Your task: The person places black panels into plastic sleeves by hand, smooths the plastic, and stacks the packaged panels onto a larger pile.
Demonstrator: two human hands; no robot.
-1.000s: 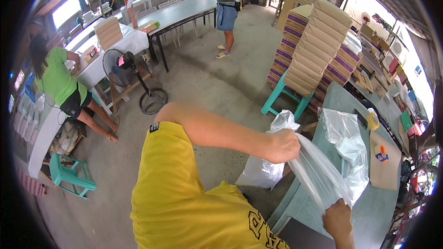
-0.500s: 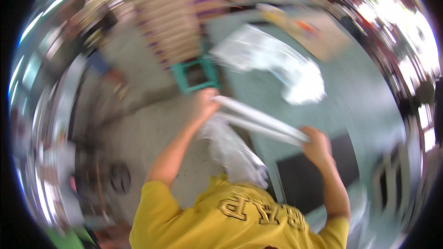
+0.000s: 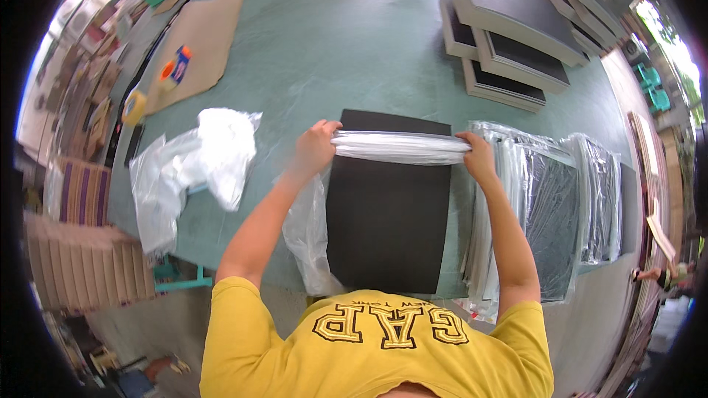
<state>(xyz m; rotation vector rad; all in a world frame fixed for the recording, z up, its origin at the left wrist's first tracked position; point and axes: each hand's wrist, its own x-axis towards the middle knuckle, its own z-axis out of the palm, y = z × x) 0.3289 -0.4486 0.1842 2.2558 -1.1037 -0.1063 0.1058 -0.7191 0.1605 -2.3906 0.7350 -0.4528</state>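
Observation:
A clear plastic bag (image 3: 402,147), gathered into a flat band, is stretched between my two hands. My left hand (image 3: 317,146) pinches its left end, and my right hand (image 3: 478,155) grips the right end. Beneath the band lies a black rectangular board (image 3: 387,225) on the green table (image 3: 310,37). The band crosses the board near its far edge. Loose clear plastic (image 3: 306,232) hangs down from my left hand along the board's left side. To the right of the board, beside my right forearm, lie dark boards wrapped in clear plastic (image 3: 546,206).
Crumpled plastic bags (image 3: 214,155) lie on the left of the table. Farther back are brown cardboard (image 3: 214,37), a blue-and-orange container (image 3: 175,68) and a tape roll (image 3: 134,107). Thick black-topped slabs (image 3: 509,18) are stacked at the far right. Stacked cartons (image 3: 88,262) stand left of the table.
My view has swung right to face the table. Both hands, holding the stretched plastic bag, have come from beyond the table's left edge to over the black board.

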